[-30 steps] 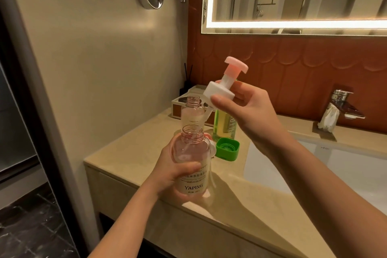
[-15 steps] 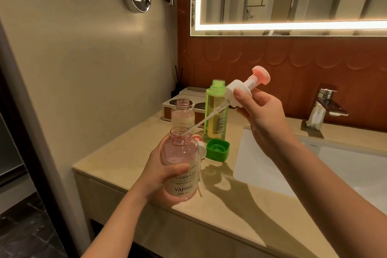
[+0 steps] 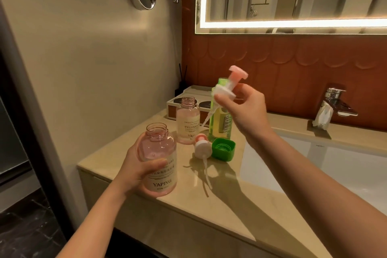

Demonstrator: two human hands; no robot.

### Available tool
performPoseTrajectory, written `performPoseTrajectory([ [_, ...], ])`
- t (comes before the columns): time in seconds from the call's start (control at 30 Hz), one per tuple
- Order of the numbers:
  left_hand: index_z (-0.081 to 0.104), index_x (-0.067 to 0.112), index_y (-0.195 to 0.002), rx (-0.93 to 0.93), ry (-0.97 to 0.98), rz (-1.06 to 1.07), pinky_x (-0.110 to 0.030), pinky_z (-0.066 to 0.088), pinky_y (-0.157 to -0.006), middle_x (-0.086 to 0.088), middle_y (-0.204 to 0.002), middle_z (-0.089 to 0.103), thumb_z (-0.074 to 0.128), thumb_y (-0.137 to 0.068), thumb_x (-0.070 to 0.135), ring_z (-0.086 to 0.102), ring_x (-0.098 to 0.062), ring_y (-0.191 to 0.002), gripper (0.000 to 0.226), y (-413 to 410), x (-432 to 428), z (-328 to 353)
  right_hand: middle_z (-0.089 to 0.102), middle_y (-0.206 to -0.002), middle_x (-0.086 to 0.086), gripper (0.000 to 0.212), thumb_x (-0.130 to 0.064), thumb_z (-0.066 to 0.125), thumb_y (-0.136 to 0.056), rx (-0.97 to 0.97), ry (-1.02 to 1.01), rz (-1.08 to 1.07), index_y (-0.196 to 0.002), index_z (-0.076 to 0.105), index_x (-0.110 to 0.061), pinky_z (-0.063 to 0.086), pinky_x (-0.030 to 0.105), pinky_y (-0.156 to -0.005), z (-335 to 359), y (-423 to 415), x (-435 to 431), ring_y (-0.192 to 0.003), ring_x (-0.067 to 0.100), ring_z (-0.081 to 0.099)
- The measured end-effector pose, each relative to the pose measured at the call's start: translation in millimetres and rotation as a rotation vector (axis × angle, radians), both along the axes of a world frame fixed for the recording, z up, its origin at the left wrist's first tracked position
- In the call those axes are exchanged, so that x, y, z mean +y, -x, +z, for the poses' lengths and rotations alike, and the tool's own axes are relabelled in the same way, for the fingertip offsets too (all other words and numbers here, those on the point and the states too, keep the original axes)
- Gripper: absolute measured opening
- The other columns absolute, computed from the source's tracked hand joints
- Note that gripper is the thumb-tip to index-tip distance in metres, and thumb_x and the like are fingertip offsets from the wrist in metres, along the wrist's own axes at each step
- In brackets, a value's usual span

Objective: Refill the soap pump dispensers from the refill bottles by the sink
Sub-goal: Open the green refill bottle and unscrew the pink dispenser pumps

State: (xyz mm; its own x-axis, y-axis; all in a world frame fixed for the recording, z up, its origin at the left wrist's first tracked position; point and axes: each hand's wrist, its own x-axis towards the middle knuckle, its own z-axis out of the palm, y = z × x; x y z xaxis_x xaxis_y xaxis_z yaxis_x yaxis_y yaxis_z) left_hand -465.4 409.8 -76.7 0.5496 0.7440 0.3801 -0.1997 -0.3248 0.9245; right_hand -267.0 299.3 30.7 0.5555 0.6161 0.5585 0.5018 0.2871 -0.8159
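L hand (image 3: 134,172) grips uncapped clear pink plastic dispenser bottle (image 3: 159,153), left of white sink basin (image 3: 314,163). R hand (image 3: 245,111) pinches white pump head w/ pink top (image 3: 228,88), raised just left of basin, tube dangling.

pink bottle (image 3: 159,161), green cap (image 3: 223,149), beige counter (image 3: 219,211), rust scalloped tiles (image 3: 293,73)
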Motion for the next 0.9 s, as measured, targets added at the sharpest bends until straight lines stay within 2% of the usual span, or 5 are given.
performPoseTrajectory([
  [0.2, 0.054, 0.017, -0.107, -0.028, 0.0, 0.0, -0.017, 0.051, -0.07, 0.007, -0.093, 0.073, 0.087, -0.023, 0.058, 0.068, -0.009, -0.087, 0.1, 6, 3, 0, 0.065, -0.088, 0.0, 0.028, -0.024, 0.073, -0.077, -0.252, 0.368, 0.123, -0.101, 0.065, -0.011, 0.053, 0.026, -0.067, -11, 29, 51, -0.079, 0.012, 0.062],
  [0.3, 0.054, 0.014, -0.109, -0.028, -0.013, -0.009, -0.019, 0.051, -0.072, 0.003, -0.096, 0.072, 0.088, -0.027, 0.055, 0.068, -0.013, -0.09, 0.098, 7, 4, 0, 0.061, -0.078, 0.0, 0.027, -0.025, 0.073, -0.076, -0.336, 0.535, 0.12, -0.095, 0.064, -0.009, 0.042, 0.02, -0.053, -23, 40, 81, -0.065, 0.009, 0.057],
  [0.47, 0.053, 0.013, -0.109, -0.017, -0.026, -0.062, -0.019, 0.051, -0.072, 0.003, -0.097, 0.072, 0.08, -0.037, 0.029, 0.068, -0.014, -0.09, 0.079, 9, 12, -3, 0.053, -0.071, 0.0, 0.021, -0.017, 0.066, -0.082, -0.295, 0.732, 0.188, -0.098, 0.059, -0.005, 0.033, 0.016, -0.047, -43, 48, 109, -0.059, 0.008, 0.05],
  [0.63, 0.053, 0.014, -0.11, -0.027, -0.028, -0.086, -0.019, 0.051, -0.072, 0.003, -0.096, 0.072, 0.081, -0.036, 0.03, 0.068, -0.013, -0.09, 0.081, 9, 16, -2, 0.053, -0.069, 0.002, 0.007, -0.008, 0.062, -0.083, -0.375, 0.817, 0.159, -0.078, 0.058, -0.007, 0.035, 0.019, -0.049, -58, 51, 118, -0.06, 0.011, 0.047],
  [0.9, 0.037, 0.018, -0.12, -0.018, 0.024, -0.068, -0.03, 0.053, -0.079, -0.003, -0.112, 0.067, 0.09, -0.031, 0.049, 0.065, -0.022, -0.102, 0.108, 9, 14, -2, 0.066, -0.092, 0.009, 0.016, -0.017, 0.059, -0.087, -0.446, 0.792, 0.117, -0.097, 0.064, -0.006, 0.051, 0.032, -0.07, -77, 52, 117, -0.084, 0.025, 0.061],
])
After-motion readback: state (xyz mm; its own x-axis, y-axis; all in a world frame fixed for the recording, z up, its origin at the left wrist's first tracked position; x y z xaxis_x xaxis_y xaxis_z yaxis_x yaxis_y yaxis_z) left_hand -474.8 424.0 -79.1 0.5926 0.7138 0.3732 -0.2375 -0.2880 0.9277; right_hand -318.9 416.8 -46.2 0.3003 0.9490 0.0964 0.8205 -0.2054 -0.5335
